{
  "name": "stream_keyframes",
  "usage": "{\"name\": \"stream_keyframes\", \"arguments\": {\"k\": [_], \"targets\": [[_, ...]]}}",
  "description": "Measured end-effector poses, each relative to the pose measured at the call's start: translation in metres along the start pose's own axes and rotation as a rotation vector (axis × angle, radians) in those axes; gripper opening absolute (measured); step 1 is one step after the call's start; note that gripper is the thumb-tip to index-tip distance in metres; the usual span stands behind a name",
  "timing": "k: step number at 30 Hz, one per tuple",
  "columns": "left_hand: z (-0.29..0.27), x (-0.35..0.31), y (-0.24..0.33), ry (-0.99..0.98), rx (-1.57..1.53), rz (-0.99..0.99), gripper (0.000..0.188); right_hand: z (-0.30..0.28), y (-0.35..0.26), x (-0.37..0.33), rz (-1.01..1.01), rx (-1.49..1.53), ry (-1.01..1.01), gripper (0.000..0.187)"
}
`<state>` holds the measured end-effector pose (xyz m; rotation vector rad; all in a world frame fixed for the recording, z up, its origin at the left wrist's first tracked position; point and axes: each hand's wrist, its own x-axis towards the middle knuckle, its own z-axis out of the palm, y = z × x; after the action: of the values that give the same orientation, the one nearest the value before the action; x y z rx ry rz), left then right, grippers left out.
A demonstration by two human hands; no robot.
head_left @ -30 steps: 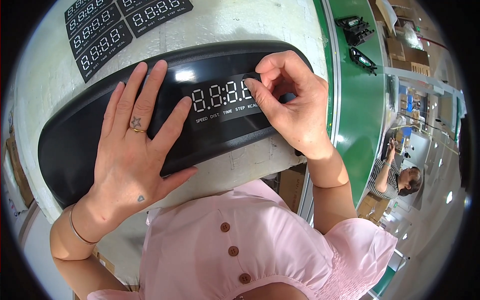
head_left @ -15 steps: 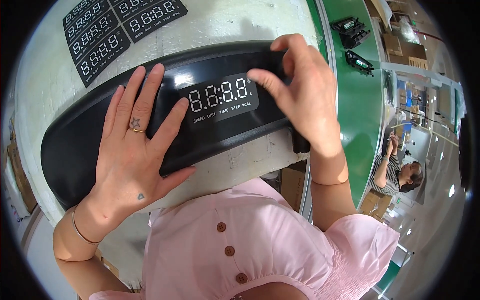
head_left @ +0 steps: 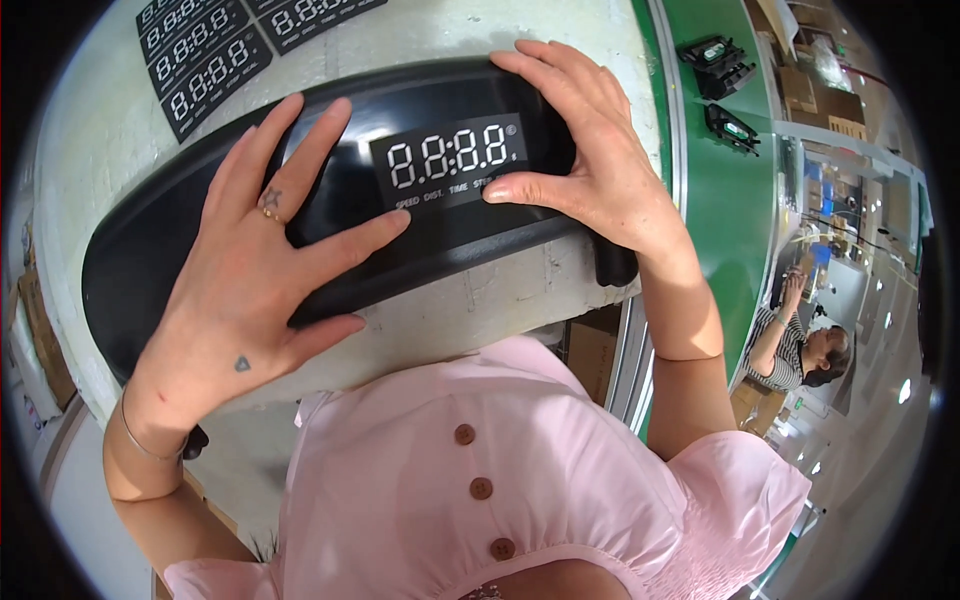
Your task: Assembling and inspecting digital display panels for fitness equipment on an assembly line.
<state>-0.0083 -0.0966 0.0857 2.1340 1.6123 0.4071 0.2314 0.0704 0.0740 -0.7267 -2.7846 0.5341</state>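
Note:
A long, curved black plastic housing [head_left: 150, 245] lies across a white padded block. On its glossy face sits a dark display overlay [head_left: 450, 160] with white digit outlines and a row of small labels. Spread across the housing left of the overlay is my left hand [head_left: 245, 270]; its index fingertip touches the overlay's lower left corner. My right hand [head_left: 610, 165] rests at the right end with fingers apart, the thumb on the overlay's lower edge and the fingertips over the far rim. That thumb hides part of the labels.
Several matching overlays [head_left: 205, 85] lie at the far left of the white block [head_left: 440, 310]. Small black parts [head_left: 715, 65] sit on the green bench [head_left: 715, 230] to the right. Farther right, a person in a striped top [head_left: 785, 355] works near cardboard boxes.
My right thumb has come down from the overlay's upper right corner to its lower edge. My left index finger has slid down along the overlay's left side. The housing appears slightly higher in view.

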Motion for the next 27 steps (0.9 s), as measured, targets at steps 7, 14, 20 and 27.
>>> {"name": "stream_keyframes", "arguments": {"k": [7,14,20,27], "targets": [[-0.005,0.005,-0.027,0.014,-0.225,0.207,0.042,0.032,-0.038,0.029,-0.132,0.068,0.043,0.079],[-0.001,0.001,-0.03,0.119,-0.183,0.124,0.04,0.0,0.008,0.044,-0.214,0.051,-0.201,0.095],[-0.011,0.011,-0.025,0.088,-0.145,0.245,0.043,-0.056,0.059,0.026,0.03,0.142,-0.485,0.094],[0.011,-0.017,-0.007,0.042,0.098,0.186,0.068,0.041,-0.02,0.103,-0.124,0.299,-0.532,0.064]]}}
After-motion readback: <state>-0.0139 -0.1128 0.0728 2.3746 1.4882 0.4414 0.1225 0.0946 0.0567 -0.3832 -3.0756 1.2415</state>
